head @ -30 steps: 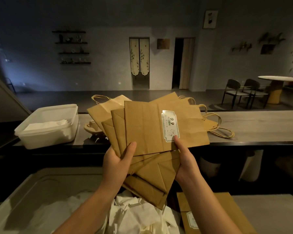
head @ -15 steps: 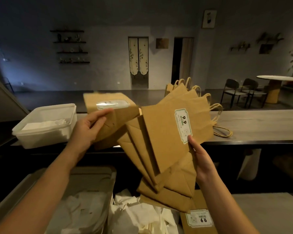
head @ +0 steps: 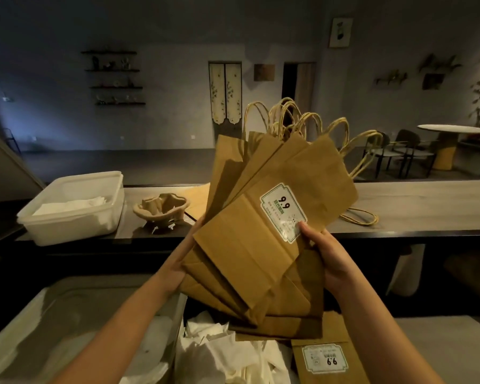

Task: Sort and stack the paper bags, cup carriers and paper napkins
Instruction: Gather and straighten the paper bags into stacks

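Observation:
Several flat brown paper bags with twisted handles stand fanned out in front of me, handles up. My right hand pinches the fan at its right edge, thumb on the white "9.9" label. My left hand holds the fan from the left and behind, mostly hidden by the bags. Another labelled bag lies flat below. A pulp cup carrier sits on the counter. Loose white napkins lie heaped at the bottom.
A white plastic tub with napkins inside stands at the counter's left. One bag lies on the grey counter behind the fan. A large pale bin sits at bottom left. Chairs and a round table stand far right.
My left hand, which held one bag apart at the left, has come back to the fan. The bags have swung upright and closed into a tighter fan.

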A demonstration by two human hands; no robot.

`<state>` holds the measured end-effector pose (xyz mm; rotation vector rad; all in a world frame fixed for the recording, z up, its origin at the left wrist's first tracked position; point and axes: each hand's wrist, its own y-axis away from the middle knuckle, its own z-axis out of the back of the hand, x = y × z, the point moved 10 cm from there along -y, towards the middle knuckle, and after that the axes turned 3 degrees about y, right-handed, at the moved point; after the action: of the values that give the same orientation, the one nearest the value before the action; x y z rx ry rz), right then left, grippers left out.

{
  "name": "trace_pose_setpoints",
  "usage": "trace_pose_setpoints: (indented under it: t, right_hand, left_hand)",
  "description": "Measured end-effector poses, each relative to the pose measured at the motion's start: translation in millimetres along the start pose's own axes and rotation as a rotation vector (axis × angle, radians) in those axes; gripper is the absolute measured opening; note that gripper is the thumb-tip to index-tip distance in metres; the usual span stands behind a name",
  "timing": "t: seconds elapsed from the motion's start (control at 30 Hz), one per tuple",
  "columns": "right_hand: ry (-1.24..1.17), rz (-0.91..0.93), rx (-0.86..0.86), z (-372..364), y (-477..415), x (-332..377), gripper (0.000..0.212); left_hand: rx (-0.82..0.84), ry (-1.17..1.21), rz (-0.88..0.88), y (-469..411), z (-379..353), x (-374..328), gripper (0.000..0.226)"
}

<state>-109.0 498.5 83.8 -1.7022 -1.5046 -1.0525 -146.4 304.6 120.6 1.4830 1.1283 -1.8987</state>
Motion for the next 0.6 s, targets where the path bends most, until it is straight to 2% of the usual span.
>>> trace_pose_setpoints:
  t: [0.07, 0.13, 0.17, 0.23, 0.3, 0.47, 0.6]
  right_hand:
    - [0.004, 0.003, 0.005, 0, 0, -1, 0.038]
    - [-0.016, 0.013, 0.008, 0, 1, 0, 0.035]
    - [-0.03, 0.016, 0.004, 1, 1, 0, 0.034]
    - [-0.033, 0.017, -0.025, 9, 2, 1, 0.038]
    - [-0.018, 0.023, -0.062, 17, 3, 2, 0.038]
    - [0.055, 0.012, -0.124, 27, 4, 0, 0.014]
    - [0.082, 0.019, -0.15, 31, 9, 2, 0.007]
  left_hand:
    - [-0.033, 0.29, 0.146, 4, -4, 6, 0.069]
    - [-0.139, 0.3, 0.15, -1, 11, 12, 0.04]
    - [-0.229, 0.273, 0.116, -2, 23, 8, 0.039]
    - [-0.425, 0.259, 0.028, 0, 58, -7, 0.051]
    - [-0.504, 0.221, -0.091, 1, 86, -31, 0.051]
    - [-0.42, 0.05, -0.309, 2, 92, -85, 0.048]
    - [-0.534, 0.226, -0.351, 10, 111, -99, 0.055]
